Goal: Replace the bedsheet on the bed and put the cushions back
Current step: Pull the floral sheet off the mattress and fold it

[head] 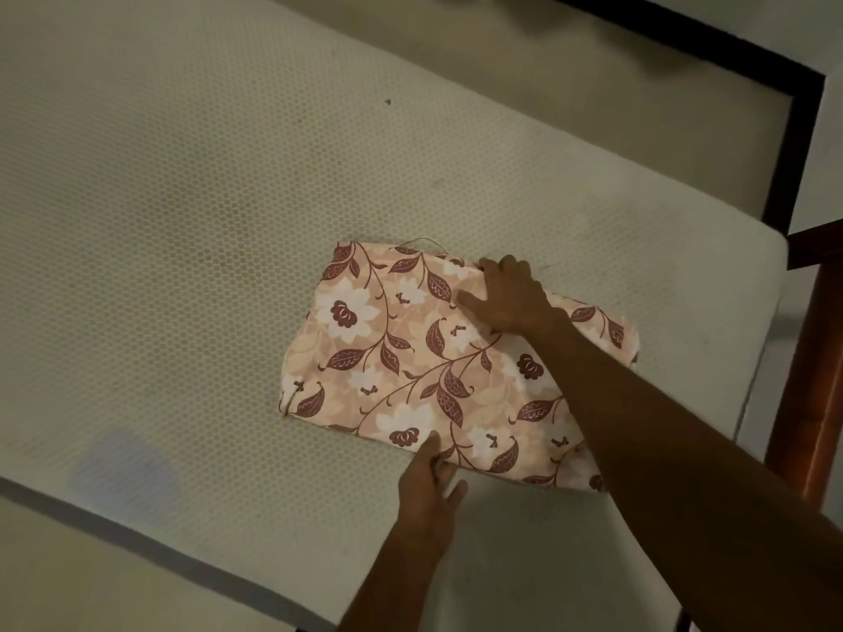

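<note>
Head view, as I see it from the remote station. The folded bedsheet [410,358], peach with white flowers and maroon leaves, lies flat on the bare mattress [182,198]. It sits towards the mattress's right end, closer to the near edge than to the far one. A loose thread [424,241] curls off its far edge.

The right hand [506,294] reaches across the sheet from the near right. Its fingers curl over the far edge of the fold and grip it, with the thumb stretched flat on the cloth. The right forearm covers part of the sheet's right side.

The left hand [429,485] is at the sheet's near edge. Its thumb tip lies on the cloth, and its fingers are straight and spread on the mattress just beside that edge. I read this hand as relaxed and not clasping anything.

The mattress cover shows a fine honeycomb weave, with a small dark speck [387,101] near the far edge and a bluish patch [123,472] near the near edge on the left.

A dark bed frame [793,143] borders the far right corner. A reddish-brown wooden post [821,358] stands just beyond the right end.
</note>
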A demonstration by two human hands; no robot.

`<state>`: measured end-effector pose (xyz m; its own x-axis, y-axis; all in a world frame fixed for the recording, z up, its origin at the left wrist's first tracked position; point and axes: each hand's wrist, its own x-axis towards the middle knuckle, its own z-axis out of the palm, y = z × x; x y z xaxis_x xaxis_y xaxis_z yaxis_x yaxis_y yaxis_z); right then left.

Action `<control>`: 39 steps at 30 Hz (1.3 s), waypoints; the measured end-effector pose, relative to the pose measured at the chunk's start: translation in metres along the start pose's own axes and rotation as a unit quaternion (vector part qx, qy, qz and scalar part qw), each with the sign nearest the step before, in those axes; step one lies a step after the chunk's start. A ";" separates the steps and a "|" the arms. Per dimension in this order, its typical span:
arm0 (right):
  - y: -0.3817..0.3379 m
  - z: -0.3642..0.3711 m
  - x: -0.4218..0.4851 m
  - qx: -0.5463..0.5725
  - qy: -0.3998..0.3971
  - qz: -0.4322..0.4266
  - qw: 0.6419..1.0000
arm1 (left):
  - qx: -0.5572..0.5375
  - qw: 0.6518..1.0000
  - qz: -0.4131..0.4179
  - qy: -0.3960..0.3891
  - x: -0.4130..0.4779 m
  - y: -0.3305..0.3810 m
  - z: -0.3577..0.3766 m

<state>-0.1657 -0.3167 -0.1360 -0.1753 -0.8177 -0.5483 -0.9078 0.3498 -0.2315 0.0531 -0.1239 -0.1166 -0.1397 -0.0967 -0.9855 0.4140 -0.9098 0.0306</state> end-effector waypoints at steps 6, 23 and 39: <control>0.004 0.010 -0.002 0.017 -0.028 -0.013 0.999 | 0.017 0.999 0.032 0.033 0.014 -0.006 -0.003; -0.002 -0.021 -0.042 0.298 -0.174 0.095 0.934 | -0.097 0.989 0.109 -0.003 -0.035 0.020 -0.020; -0.029 -0.110 -0.128 0.640 -0.022 0.101 0.762 | 0.055 0.922 0.372 -0.093 -0.156 0.159 0.031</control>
<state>-0.1594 -0.2725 0.0294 -0.2232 -0.6813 -0.6972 0.2551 0.6495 -0.7163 0.1125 -0.2659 0.0477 -0.0097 -0.7693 -0.6388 0.3659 -0.5973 0.7137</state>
